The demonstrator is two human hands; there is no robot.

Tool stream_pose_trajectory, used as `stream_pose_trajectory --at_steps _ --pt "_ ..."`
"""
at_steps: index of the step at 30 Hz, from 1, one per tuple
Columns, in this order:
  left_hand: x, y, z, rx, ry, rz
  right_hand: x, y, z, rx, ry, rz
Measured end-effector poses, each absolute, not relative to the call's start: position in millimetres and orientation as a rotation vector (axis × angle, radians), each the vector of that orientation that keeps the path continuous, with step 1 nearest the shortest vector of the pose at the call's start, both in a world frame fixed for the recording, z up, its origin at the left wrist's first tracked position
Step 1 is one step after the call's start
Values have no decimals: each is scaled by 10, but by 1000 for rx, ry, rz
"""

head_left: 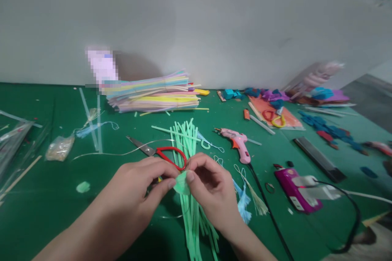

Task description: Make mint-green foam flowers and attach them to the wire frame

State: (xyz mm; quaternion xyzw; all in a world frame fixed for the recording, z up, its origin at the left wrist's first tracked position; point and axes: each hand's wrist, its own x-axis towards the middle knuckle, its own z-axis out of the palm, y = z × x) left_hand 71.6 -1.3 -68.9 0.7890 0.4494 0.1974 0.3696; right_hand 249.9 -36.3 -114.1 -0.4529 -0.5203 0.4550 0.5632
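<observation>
Between both hands is a small round light-green disc [181, 184], pinched at its edges. My left hand [150, 185] grips the disc's left side with thumb and forefinger. On its right side, my right hand [211, 187] holds it between thumb and fingertips. Beneath the hands lies a bundle of green pipe cleaners [191, 228], partly covered by them. Red-handled scissors [171, 151] rest just beyond my fingers, blades toward the left. A thin wire [116, 153] curves across the table near the scissors. Another pale-green disc [83, 187] lies left of my left forearm.
A pink glue gun [237, 140] lies to the right, its black cord running toward me. Further right is a purple power strip [294, 191] with plugs. Multicoloured pipe cleaners [153, 94] are stacked by the wall. Blue tassels [244, 204] lie beside my right hand.
</observation>
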Motion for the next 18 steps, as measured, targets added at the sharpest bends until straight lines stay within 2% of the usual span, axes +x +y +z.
stream_pose_trajectory --at_steps 7,14,18 --pt "657 22 -677 1824 1133 545 2557 -338 -1194 -942 -1152 1273" --pt "687 49 -679 1754 1129 430 2568 -384 -1141 -1139 -1536 1119" --pt "702 53 -672 1729 1099 434 2564 -397 -1155 -1109 -1578 974"
